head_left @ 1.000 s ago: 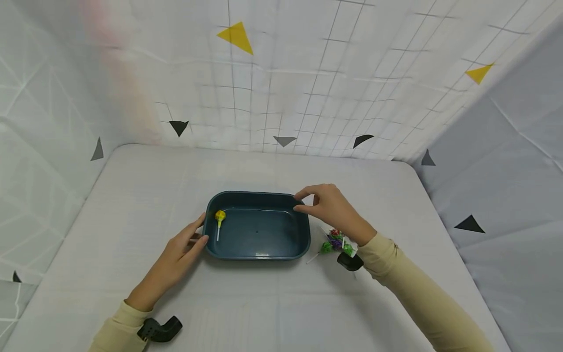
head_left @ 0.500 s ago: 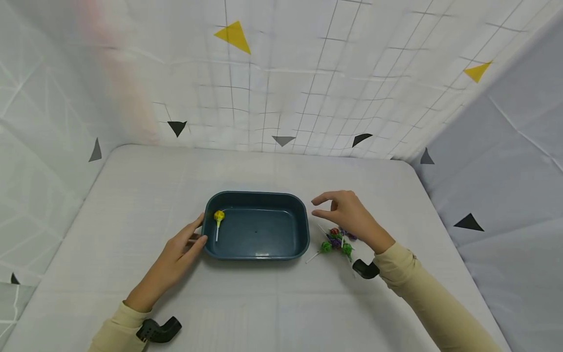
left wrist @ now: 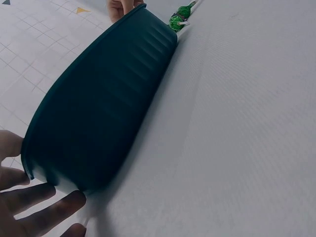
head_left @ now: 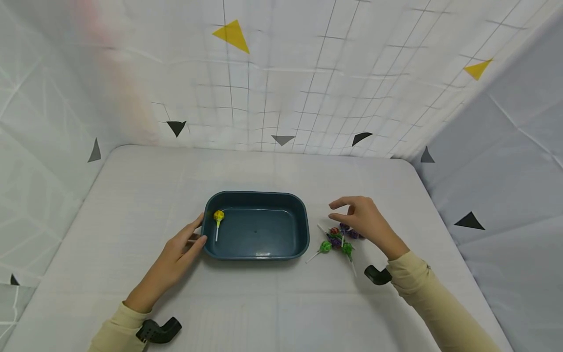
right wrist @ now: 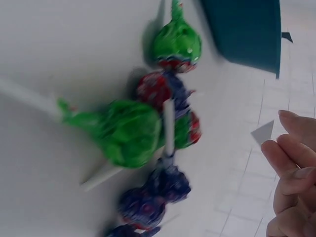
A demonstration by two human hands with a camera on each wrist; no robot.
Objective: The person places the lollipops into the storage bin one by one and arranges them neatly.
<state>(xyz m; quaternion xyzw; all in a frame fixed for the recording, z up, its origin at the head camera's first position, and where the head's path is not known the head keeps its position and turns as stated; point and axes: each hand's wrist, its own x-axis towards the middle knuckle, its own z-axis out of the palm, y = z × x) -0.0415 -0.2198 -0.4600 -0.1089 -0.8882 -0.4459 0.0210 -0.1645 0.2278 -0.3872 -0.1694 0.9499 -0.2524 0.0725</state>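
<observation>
A dark teal plastic tray (head_left: 255,252) sits on the white table with one yellow lollipop (head_left: 218,216) lying at its left end. My left hand (head_left: 179,253) rests against the tray's left end; in the left wrist view its spread fingertips (left wrist: 74,200) touch the outer wall. To the right of the tray lies a small heap of lollipops, with green ones (right wrist: 129,134), purple ones (right wrist: 142,207) and a red one (head_left: 335,231). Just above and behind this heap hovers my right hand (head_left: 362,215), thumb and forefinger apart with nothing between them.
A white cloth covers the table (head_left: 211,303). White curtain walls with grid lines and triangle marks (head_left: 283,140) rise behind and at both sides. Black wrist cameras (head_left: 159,330) are worn on both arms.
My right hand has moved right, from over the tray's right rim to above the lollipop heap, uncovering more of it. The left hand stays at the tray.
</observation>
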